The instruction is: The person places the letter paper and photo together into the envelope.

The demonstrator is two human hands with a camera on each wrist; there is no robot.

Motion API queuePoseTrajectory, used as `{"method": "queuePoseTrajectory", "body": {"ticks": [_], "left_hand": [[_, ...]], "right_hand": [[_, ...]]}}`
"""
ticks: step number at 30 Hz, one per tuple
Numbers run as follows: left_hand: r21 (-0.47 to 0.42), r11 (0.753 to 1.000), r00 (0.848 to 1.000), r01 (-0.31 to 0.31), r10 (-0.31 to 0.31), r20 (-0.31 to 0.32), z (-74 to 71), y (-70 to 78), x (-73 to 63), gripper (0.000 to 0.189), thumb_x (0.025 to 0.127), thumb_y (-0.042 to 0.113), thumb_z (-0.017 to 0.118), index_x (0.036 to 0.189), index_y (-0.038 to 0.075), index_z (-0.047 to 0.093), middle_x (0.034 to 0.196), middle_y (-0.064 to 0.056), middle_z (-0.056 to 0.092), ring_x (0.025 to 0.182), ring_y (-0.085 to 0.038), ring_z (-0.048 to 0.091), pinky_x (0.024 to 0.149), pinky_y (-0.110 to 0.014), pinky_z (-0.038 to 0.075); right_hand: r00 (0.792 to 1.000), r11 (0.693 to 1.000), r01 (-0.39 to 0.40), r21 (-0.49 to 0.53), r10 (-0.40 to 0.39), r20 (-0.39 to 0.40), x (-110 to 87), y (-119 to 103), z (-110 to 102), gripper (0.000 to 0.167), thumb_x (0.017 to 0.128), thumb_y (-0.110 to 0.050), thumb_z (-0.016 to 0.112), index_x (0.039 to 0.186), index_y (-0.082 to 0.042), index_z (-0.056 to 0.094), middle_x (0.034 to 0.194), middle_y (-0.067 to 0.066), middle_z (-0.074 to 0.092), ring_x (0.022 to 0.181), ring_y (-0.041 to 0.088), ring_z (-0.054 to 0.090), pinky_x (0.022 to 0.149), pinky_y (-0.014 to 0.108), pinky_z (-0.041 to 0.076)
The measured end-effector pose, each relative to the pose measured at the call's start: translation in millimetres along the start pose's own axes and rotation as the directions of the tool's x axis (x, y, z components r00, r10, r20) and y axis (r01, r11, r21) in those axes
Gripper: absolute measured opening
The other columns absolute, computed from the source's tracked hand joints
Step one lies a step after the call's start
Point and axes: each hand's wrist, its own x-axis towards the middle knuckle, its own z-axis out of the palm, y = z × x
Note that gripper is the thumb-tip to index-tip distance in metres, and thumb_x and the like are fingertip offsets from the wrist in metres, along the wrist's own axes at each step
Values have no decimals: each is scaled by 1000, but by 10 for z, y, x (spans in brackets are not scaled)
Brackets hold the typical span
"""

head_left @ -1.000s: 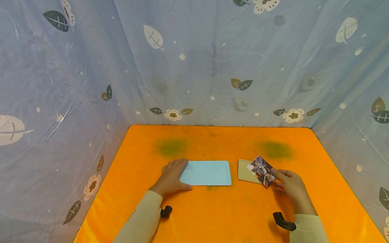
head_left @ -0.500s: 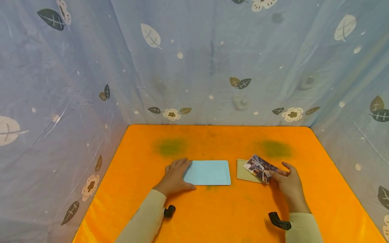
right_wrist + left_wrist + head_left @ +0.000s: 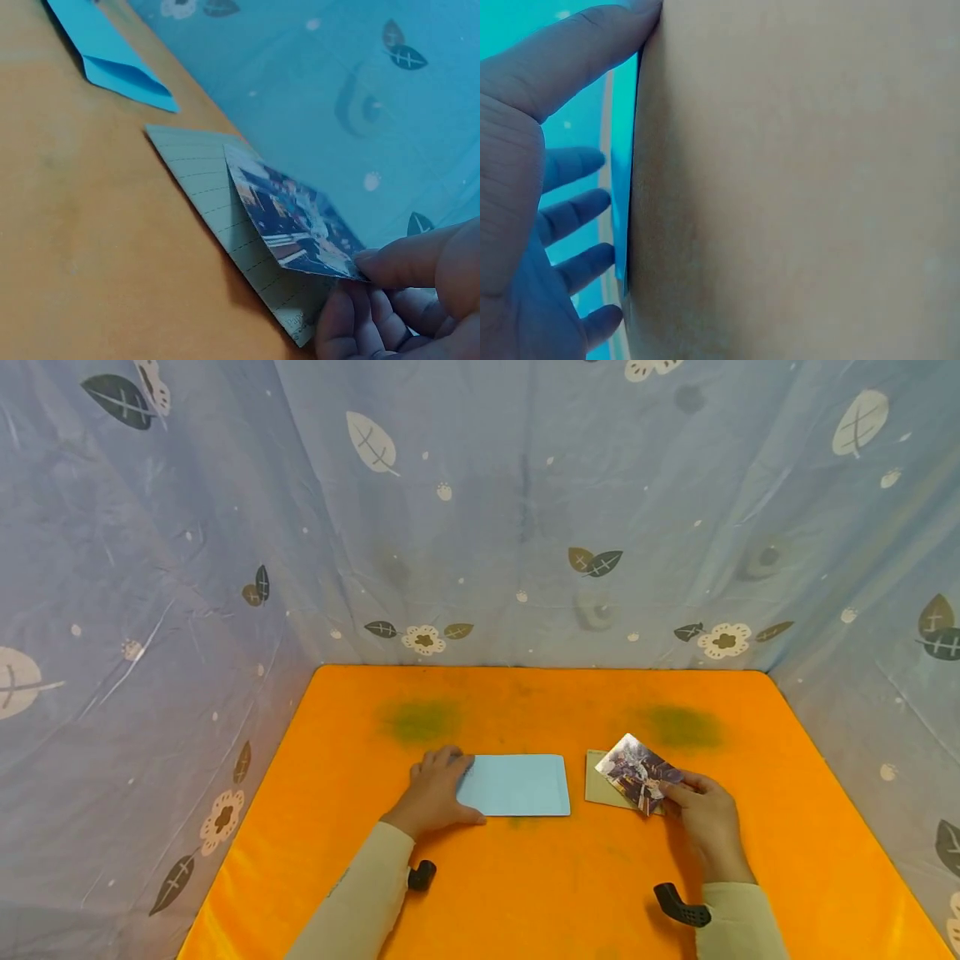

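My left hand (image 3: 435, 789) rests over the left end of a light blue envelope (image 3: 517, 786) on the table, thumb near its front edge and fingers towards the back. The left wrist view shows those fingers spread and fairly straight. In the right wrist view the envelope's right end gapes a little. My right hand (image 3: 705, 814) pinches a corner of a glossy picture card (image 3: 296, 217) between thumb and fingers. Tilted, the card overlaps a pale green lined notepad (image 3: 217, 210), whose near corner is by my curled fingers. Those fingers hide part of the card's corner.
An orange cloth (image 3: 540, 885) covers the table, with two dark green smudges towards the back. Blue patterned curtains (image 3: 487, 527) stand close behind it and along both sides. A black camera mount (image 3: 678, 906) juts out from my right wrist.
The card has turned slightly and shifted a little left over the notepad, with my right hand regripping its corner. My left hand has slid slightly right over the envelope.
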Motion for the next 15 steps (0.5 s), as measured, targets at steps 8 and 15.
{"method": "queuePoseTrajectory", "body": {"ticks": [8,15], "left_hand": [[-20,999,999,31,-31,10,21,-47,30,110,76,63,96,163,13,51,164,-15,38,145,-41,34,114,-64,27],[-73,997,1000,29,-29,-1,28,-67,31,108,75,61,98,161,15,52,164,-14,37,146,-41,33,115,-66,24]], "right_hand": [[999,1000,-26,14,26,45,-20,-10,51,38,113,-8,61,145,8,50,102,5,65,78,18,69,75,31,62],[998,1000,-7,-10,8,63,-12,-17,70,51,117,-22,56,159,1,40,92,5,69,77,18,69,72,34,63]]}}
